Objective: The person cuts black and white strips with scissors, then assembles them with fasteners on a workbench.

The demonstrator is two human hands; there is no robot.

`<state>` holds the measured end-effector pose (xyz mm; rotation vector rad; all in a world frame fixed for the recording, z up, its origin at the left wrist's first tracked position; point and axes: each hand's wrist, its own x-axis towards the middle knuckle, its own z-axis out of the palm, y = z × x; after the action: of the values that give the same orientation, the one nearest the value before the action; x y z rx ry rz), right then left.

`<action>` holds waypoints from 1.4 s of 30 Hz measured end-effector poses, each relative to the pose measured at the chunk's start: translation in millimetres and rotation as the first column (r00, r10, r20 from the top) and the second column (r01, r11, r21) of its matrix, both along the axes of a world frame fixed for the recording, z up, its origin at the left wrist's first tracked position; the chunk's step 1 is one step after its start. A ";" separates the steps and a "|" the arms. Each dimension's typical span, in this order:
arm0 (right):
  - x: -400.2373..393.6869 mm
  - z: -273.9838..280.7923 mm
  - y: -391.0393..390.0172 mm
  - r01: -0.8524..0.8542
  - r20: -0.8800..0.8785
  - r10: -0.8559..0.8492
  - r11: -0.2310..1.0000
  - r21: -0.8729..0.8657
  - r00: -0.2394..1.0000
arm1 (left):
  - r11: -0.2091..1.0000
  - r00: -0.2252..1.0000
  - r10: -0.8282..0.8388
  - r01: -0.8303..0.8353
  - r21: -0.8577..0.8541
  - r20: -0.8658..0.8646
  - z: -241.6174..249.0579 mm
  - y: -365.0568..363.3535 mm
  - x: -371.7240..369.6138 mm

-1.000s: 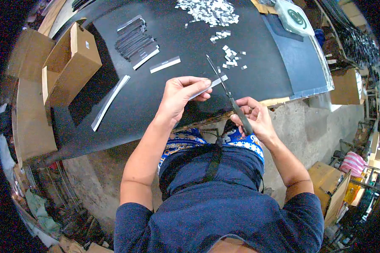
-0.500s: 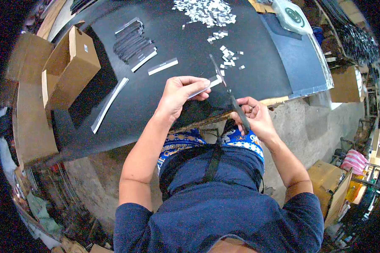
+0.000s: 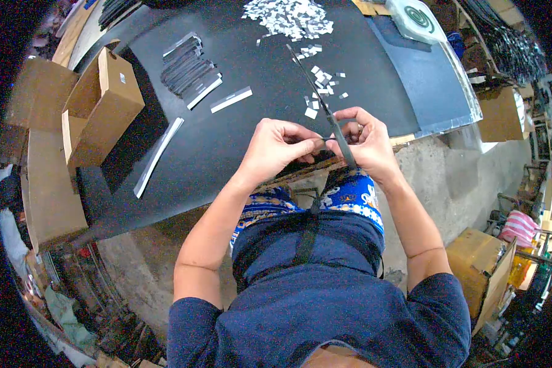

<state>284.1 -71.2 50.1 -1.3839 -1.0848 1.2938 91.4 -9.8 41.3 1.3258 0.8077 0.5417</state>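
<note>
My right hand [image 3: 363, 142] grips a pair of black scissors [image 3: 316, 95] whose shut blades point up and away over the black table [image 3: 239, 129]. My left hand [image 3: 278, 147] is closed at the table's near edge, its fingertips meeting the scissors and my right hand. The strip it pinched is now hidden inside the fingers. Small white cut pieces [image 3: 318, 92] lie just beyond the hands. A larger heap of white pieces [image 3: 288, 17] lies farther back.
A stack of dark strips [image 3: 187, 69], a single strip [image 3: 231, 99] and a long thin strip [image 3: 157, 156] lie at the left. An open cardboard box [image 3: 101, 104] stands at the left edge. A coil in a bag [image 3: 418, 19] sits far right.
Both hands have come together at the table edge. The white strip end that stuck out of my left hand no longer shows. The scissors swung up and left.
</note>
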 end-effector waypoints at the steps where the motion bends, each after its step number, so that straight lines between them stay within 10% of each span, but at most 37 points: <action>1: 0.2 -1.4 0.2 0.000 0.000 0.000 1.000 0.000 1.000 | 1.000 1.000 0.012 -0.012 -0.011 0.007 -1.4 0.3 -0.1; 20: -42.9 -10.2 -4.9 0.437 -0.326 -0.400 0.898 0.046 0.857 | 0.687 0.523 0.713 -0.386 -0.616 0.468 -4.9 -29.0 46.0; 30: -45.6 -14.9 -21.5 0.278 -0.195 -0.280 0.960 -0.038 0.940 | 0.717 0.642 0.670 -0.430 -0.548 0.373 -8.8 -22.6 31.1; 42: 9.4 2.1 -43.3 -0.262 -0.006 0.270 0.925 -0.275 0.963 | 0.932 0.982 0.149 -0.101 -0.347 0.113 0.8 4.5 -25.7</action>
<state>293.6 -114.5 52.2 -1.4998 -1.1802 1.6754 65.8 -5.3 42.1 0.9124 0.8328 0.5593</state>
